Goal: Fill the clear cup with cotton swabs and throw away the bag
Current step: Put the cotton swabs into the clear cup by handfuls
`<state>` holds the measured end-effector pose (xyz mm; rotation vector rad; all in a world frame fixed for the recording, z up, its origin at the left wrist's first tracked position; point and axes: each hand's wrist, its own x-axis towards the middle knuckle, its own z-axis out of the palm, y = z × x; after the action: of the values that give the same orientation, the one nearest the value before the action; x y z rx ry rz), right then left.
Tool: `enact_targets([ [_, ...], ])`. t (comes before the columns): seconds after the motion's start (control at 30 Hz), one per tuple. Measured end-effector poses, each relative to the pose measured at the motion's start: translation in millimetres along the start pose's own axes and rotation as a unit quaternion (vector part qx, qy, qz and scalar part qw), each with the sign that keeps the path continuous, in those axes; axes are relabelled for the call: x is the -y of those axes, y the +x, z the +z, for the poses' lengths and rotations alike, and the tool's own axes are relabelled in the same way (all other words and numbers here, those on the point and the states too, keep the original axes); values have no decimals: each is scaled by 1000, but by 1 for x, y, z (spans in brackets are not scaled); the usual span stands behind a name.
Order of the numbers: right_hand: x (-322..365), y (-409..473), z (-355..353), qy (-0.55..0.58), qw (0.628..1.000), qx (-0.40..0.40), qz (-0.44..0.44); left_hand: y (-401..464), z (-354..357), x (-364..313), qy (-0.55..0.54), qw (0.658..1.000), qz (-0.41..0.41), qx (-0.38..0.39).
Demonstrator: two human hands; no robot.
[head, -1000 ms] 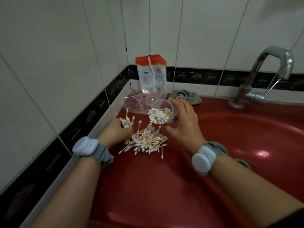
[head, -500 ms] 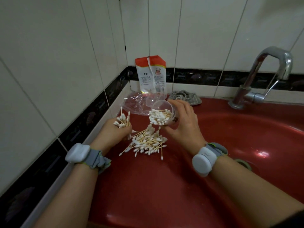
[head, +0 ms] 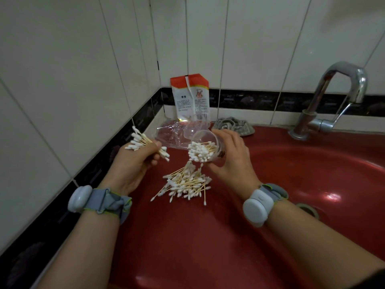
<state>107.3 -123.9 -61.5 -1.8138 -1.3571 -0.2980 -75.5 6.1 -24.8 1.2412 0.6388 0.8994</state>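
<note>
Left hand (head: 133,163) fisted around a bunch of swabs (head: 143,143), held clear above the red sink counter (head: 187,236). Right hand (head: 233,161) fingers wrapped round the clear cup (head: 205,148), tilted mouth toward the camera and partly full of swabs. Loose swab pile (head: 185,182) on the counter between the hands; empty clear bag (head: 173,134) lies flat behind the cup, by the wall.

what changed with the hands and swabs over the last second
The left hand has lifted off the loose pile of cotton swabs on the red counter, carrying a gripped bunch of swabs up and turning it, swab ends now poking out of both sides of the fist. The right hand still holds the clear cup tilted toward the left hand, part full. The pile and the empty plastic bag have not moved.
</note>
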Motion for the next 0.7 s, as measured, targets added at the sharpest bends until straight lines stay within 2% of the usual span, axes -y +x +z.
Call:
enact_targets([
  [0.13,1,0,0,-5,1000,6,-4,-6,12,-6,-35,999,24,2],
  [0.27,5,-1,2,-7,1000,18,-25,-13,36,-8,-48,995,81,-23],
  [0.5,14,-1,3,5,999,18,-38,-21,67,2,40,982,154,-102],
  [0.7,19,2,1,25,999,11,-42,-17,70,17,142,964,203,-95],
])
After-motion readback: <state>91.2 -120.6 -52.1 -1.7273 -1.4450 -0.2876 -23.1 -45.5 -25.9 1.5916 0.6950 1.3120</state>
